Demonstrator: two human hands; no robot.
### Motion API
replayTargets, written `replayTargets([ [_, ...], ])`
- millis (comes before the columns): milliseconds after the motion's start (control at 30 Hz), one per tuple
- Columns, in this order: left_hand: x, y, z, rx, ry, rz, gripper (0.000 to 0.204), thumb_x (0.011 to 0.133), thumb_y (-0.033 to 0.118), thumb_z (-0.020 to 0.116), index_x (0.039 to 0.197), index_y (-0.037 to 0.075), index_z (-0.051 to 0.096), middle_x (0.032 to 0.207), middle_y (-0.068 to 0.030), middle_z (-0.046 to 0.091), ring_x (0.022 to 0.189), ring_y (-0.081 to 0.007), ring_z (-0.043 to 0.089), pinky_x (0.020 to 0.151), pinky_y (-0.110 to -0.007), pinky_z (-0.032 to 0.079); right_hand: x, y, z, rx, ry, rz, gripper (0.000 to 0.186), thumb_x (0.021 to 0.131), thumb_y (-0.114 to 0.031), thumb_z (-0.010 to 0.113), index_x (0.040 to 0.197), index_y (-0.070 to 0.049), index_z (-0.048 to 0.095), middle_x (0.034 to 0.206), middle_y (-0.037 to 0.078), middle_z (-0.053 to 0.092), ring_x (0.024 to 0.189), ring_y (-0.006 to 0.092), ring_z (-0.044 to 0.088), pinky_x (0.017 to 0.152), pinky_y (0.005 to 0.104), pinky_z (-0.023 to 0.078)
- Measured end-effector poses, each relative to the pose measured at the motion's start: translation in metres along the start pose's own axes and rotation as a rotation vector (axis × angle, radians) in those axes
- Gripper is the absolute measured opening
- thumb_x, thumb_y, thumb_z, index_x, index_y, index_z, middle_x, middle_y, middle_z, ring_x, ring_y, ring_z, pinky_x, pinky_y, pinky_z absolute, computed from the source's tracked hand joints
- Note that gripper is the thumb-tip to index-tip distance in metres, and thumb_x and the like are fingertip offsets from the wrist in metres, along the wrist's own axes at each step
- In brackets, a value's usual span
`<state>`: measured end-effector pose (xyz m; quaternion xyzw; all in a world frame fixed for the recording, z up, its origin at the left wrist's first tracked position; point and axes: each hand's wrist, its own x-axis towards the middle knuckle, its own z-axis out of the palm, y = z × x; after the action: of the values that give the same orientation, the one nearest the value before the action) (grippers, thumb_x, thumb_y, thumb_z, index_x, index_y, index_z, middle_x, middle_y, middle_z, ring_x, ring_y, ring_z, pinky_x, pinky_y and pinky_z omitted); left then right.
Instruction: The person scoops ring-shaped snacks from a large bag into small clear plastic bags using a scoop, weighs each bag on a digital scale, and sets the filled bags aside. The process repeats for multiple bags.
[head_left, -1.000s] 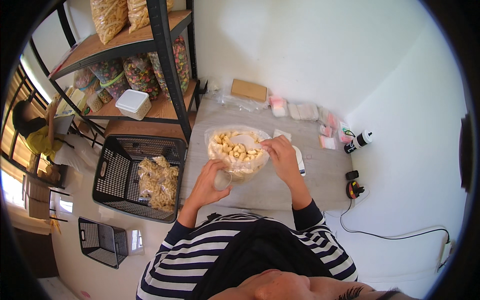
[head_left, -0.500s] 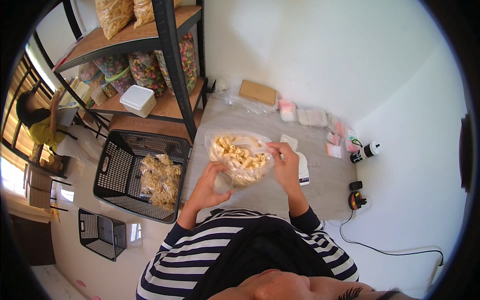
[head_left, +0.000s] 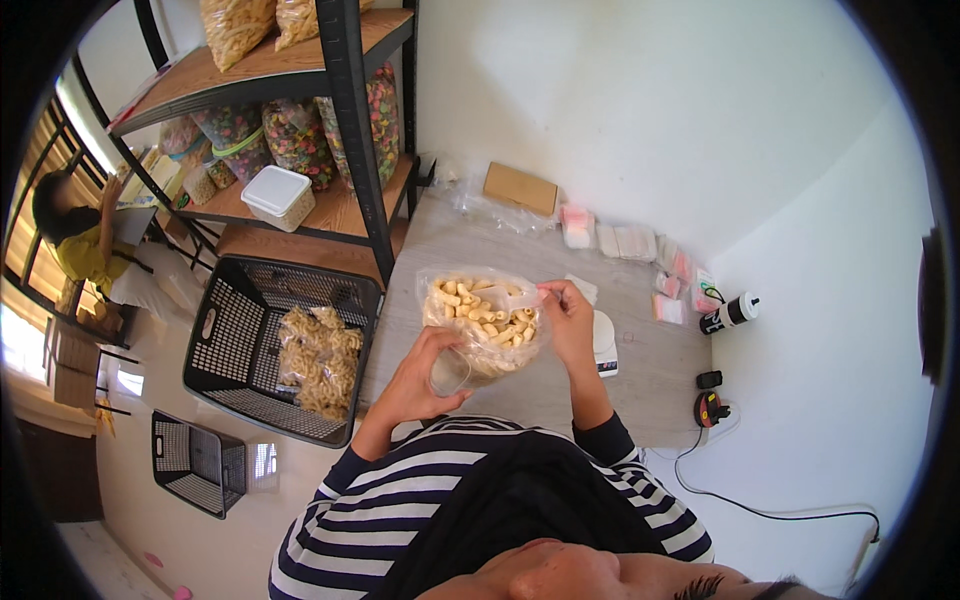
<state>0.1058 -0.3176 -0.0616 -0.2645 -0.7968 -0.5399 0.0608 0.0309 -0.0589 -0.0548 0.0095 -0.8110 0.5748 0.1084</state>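
An open clear plastic bag of pale tube-shaped snacks is at the middle of the table. My left hand is closed round a clear plastic cup beside the bag's near left side. My right hand pinches the handle of a translucent plastic scoop lying among the snacks at the bag's right side. Just right of that hand is a white digital scale, partly hidden behind it.
A black crate of bagged snacks stands left; another crate is below. A shelf rack holds bags and tubs. A cardboard box, packets, bottle and cables line the right and back. A co-worker sits far left.
My right hand and the scoop have shifted slightly within the bag, now among the pieces on its right. The whole view has shifted a little as my head moved.
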Motion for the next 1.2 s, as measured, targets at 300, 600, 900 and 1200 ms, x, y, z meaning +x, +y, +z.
replayTargets([
  [300, 0.008, 0.022, -0.023, -0.06, 0.045, -0.029, 0.074, 0.066, 0.016, 0.087, 0.129, 0.002, 0.051, 0.114, -0.0145, 0.054, 0.1, -0.027, 0.059, 0.093, -0.037, 0.047, 0.01, 0.009, -0.017, 0.313, 0.074, 0.169, 0.014, 0.094, -0.013, 0.066, 0.103, -0.003, 0.068, 0.084, -0.002, 0.064, 0.074, 0.0058, 0.05, 0.067, 0.0212, 0.04],
  [600, 0.019, 0.033, -0.018, 0.008, 0.115, -0.126, 0.072, 0.065, 0.018, 0.087, 0.127, 0.002, 0.054, 0.111, -0.0142, 0.056, 0.097, -0.026, 0.061, 0.09, -0.037, 0.048, 0.02, -0.014, -0.04, 0.404, 0.054, 0.156, 0.014, 0.093, -0.013, 0.067, 0.102, -0.002, 0.069, 0.08, -0.002, 0.061, 0.07, 0.0056, 0.046, 0.065, 0.0202, 0.037],
  [900, 0.023, 0.041, -0.014, 0.1, 0.111, -0.124, 0.077, 0.066, 0.027, 0.088, 0.127, -0.001, 0.05, 0.111, -0.0164, 0.056, 0.1, -0.0319, 0.059, 0.091, -0.041, 0.046, -0.002, -0.108, -0.026, 0.06, -0.133, -0.181, 0.011, 0.092, -0.008, 0.067, 0.101, -0.004, 0.069, 0.083, 0.001, 0.065, 0.075, 0.0106, 0.055, 0.068, 0.0255, 0.042],
  [1200, 0.012, 0.031, -0.015, 0.014, 0.178, -0.151, 0.076, 0.067, 0.023, 0.088, 0.128, -0.001, 0.05, 0.12, -0.0177, 0.054, 0.109, -0.0315, 0.058, 0.095, -0.039, 0.048, -0.023, -0.16, -0.026, -0.311, -0.121, -0.87, 0.014, 0.08, 0.001, 0.069, 0.093, -0.003, 0.07, 0.086, 0.009, 0.067, 0.076, 0.0301, 0.058, 0.069, 0.0379, 0.045],
])
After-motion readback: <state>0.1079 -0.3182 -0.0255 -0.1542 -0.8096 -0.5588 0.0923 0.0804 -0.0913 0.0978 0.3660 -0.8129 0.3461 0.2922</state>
